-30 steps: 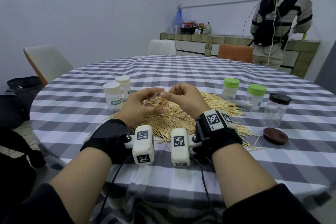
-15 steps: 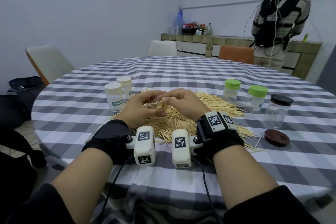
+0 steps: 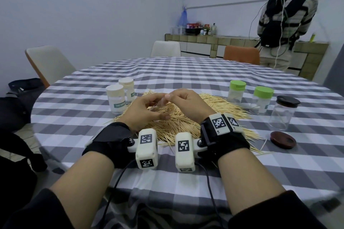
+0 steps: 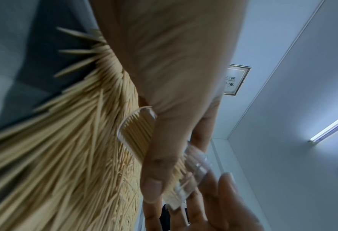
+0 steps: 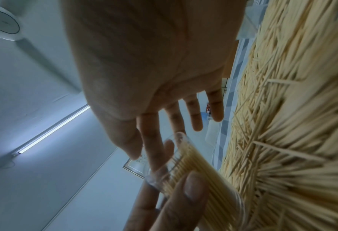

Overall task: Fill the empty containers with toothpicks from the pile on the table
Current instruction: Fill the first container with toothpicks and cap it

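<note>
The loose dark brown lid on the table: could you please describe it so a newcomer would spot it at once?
Start from the toothpick pile mid-table and look right, towards the near edge. Past the two green-capped containers stands a clear jar with a black lid; the dark brown lid lies flat on the cloth in front of it, the only lid on no container.

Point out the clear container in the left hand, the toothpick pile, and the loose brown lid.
clear container (image 4: 138, 132), left wrist view, toothpick-filled wall.
toothpick pile (image 3: 214, 102), head view, far side.
brown lid (image 3: 283, 139), head view, top face.

The toothpick pile (image 3: 188, 117) lies mid-table (image 3: 186, 72), two capped tubs (image 3: 121, 96) at its left, three jars (image 3: 259, 100) and a loose lid (image 3: 283, 139) at its right.
</note>
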